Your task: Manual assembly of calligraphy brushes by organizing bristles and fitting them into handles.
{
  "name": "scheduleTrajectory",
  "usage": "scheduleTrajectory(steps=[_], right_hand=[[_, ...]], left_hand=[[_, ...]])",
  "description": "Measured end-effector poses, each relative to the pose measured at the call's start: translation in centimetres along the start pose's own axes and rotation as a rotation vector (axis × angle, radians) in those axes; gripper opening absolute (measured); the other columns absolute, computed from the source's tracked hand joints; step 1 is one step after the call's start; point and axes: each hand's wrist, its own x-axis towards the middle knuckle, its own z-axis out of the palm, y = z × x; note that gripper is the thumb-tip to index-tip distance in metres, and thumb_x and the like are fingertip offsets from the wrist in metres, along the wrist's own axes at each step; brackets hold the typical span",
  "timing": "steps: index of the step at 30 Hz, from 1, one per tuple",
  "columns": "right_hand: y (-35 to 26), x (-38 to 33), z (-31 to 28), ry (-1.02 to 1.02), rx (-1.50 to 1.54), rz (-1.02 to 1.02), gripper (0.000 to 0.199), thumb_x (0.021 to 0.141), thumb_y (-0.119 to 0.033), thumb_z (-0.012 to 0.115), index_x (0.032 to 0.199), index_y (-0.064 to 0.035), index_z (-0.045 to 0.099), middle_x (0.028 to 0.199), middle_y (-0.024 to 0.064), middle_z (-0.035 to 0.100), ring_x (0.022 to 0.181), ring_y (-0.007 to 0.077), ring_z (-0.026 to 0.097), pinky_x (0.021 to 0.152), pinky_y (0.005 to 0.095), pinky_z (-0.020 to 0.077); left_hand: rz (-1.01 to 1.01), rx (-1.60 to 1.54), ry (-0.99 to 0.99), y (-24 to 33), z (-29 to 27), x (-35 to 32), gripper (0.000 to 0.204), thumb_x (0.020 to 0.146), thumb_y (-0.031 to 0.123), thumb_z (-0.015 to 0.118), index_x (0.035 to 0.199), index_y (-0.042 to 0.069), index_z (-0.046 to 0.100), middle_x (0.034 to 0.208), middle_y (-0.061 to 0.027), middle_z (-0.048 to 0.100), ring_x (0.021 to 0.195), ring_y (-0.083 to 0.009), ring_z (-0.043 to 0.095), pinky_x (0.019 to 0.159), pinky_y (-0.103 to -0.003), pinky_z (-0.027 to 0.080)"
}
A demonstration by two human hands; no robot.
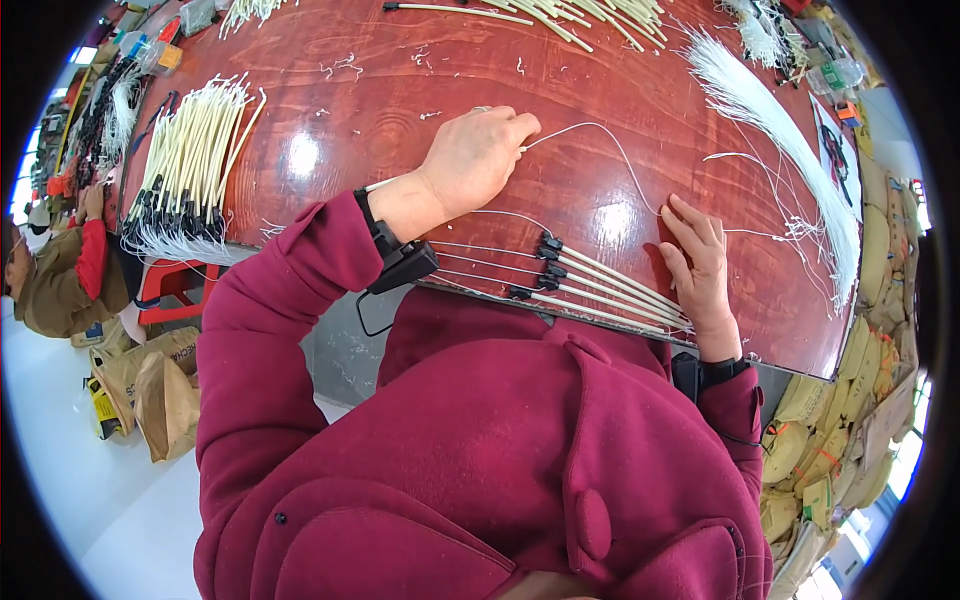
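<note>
The left hand's (475, 155) fingers are clamped around a cream tube (523, 149) over the middle of the counter (385, 105); the right hand's (700, 265) fingers are spread apart at its near right. A white thread (585, 124) arcs between them; whether the right fingers touch it cannot be told. A tug could pull it off course, stray strands from the far-right bundle (765, 110) could tangle it, and a brushing sleeve could knock the near black-ended sticks (622, 281) off the edge.
</note>
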Motion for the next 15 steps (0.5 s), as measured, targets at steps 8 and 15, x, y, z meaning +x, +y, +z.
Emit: scheduleTrajectory(steps=[8,15], right_hand=[[0.0,0.1,0.2,0.009,-0.012,0.003,0.040,0.089,-0.010,0.069,0.129,-0.0021,0.068,0.139,0.0128,0.062,0.117,0.0304,0.056,0.105,0.0386,0.0432],[0.1,0.2,0.2,0.016,0.000,0.011,0.040,0.088,-0.009,0.070,0.128,-0.0022,0.069,0.139,0.0124,0.062,0.116,0.0301,0.057,0.105,0.0385,0.0433]], left_hand=[[0.131,0.063,-0.114,-1.1,0.2,0.2,0.036,0.092,0.004,0.059,0.125,0.014,0.067,0.094,-0.0107,0.059,0.087,-0.0321,0.063,0.075,-0.045,0.052],[0.199,0.096,-0.157,-0.9,-0.1,0.5,0.046,0.093,0.002,0.055,0.136,0.016,0.062,0.093,-0.0116,0.056,0.085,-0.0316,0.061,0.076,-0.044,0.051]])
